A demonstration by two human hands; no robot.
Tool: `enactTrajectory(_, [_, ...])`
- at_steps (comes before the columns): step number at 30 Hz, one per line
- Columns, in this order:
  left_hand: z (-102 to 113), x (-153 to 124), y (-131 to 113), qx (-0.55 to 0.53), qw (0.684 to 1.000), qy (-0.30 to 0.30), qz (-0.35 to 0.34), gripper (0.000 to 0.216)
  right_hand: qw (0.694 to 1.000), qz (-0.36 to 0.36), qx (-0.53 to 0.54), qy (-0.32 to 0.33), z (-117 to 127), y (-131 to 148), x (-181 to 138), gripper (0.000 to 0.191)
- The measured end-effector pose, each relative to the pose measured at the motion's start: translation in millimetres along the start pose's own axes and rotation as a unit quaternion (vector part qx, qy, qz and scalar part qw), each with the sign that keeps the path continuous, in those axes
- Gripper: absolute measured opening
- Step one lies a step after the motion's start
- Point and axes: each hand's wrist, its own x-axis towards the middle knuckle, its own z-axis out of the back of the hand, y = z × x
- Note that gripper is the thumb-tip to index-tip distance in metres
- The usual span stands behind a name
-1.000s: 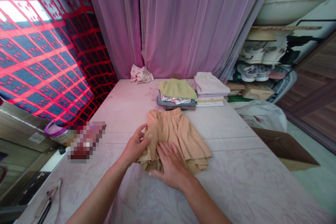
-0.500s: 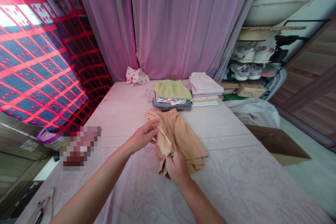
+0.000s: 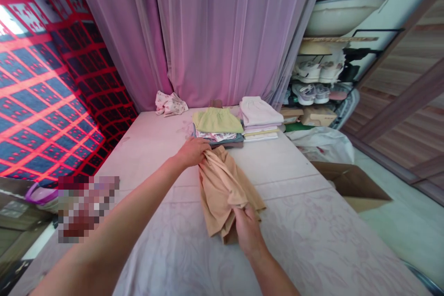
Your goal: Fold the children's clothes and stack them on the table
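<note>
Wide tan shorts (image 3: 222, 185) with a gathered waist lie on the bed in front of me. My left hand (image 3: 194, 151) pinches them at the waist end, on the far left side. Lower down, my right hand (image 3: 247, 229) grips a fold of the cloth near the leg hems. Between the two hands the fabric is stretched into a slanting ridge. Just beyond the waist sits a stack of folded clothes, with light green shorts (image 3: 218, 120) on top. My left fingertips are close to that stack's front edge.
A second folded pile (image 3: 261, 113), pale pink on top, stands beside the green one. A crumpled floral cloth (image 3: 170, 104) lies at the bed's far left, before the purple curtain (image 3: 208, 32). Right of the bed are an open cardboard box (image 3: 350, 185) and a shoe rack (image 3: 310, 92).
My left hand has moved up to the waist end, and my right hand has drawn a fold down and right. The shorts are pulled longer between them. The view has turned slightly right.
</note>
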Motion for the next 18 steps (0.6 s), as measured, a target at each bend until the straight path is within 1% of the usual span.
enactTrajectory(2, [2,19,-11,0.023,0.999,0.01,-0.029,0.032,0.999,-0.023,0.023,-0.027,9,-3,2,0.047])
enactTrajectory(3, [0,28,-17,0.036,0.998,0.017,-0.041,0.032,0.999,-0.032,0.027,-0.031,14,-5,3,0.049])
enactTrajectory(5, [-8,43,-28,0.057,0.996,0.038,-0.062,0.031,0.998,-0.045,0.021,-0.026,25,-7,5,0.052])
enactTrajectory(7, [-17,55,-37,0.073,0.993,0.056,-0.074,0.03,0.999,-0.045,0.003,-0.011,37,-6,6,0.057])
enactTrajectory(9, [-25,63,-44,0.086,0.991,0.069,-0.08,0.028,0.999,-0.039,-0.013,0.003,50,-5,6,0.066])
enactTrajectory(11, [-31,69,-47,0.097,0.988,0.083,-0.084,0.026,0.998,-0.045,-0.044,-0.005,66,-3,8,0.073])
enactTrajectory(13, [-34,74,-49,0.11,0.985,0.103,-0.088,0.023,0.991,-0.034,-0.127,-0.039,82,-3,13,0.072])
enactTrajectory(14, [-35,77,-50,0.116,0.983,0.114,-0.09,0.022,0.981,-0.012,-0.187,-0.06,89,-2,17,0.069])
enactTrajectory(16, [-37,83,-52,0.128,0.979,0.133,-0.089,0.02,0.948,0.044,-0.306,-0.079,99,0,26,0.059])
enactTrajectory(18, [-38,88,-55,0.139,0.976,0.147,-0.085,0.017,0.917,0.065,-0.389,-0.065,102,4,36,0.052])
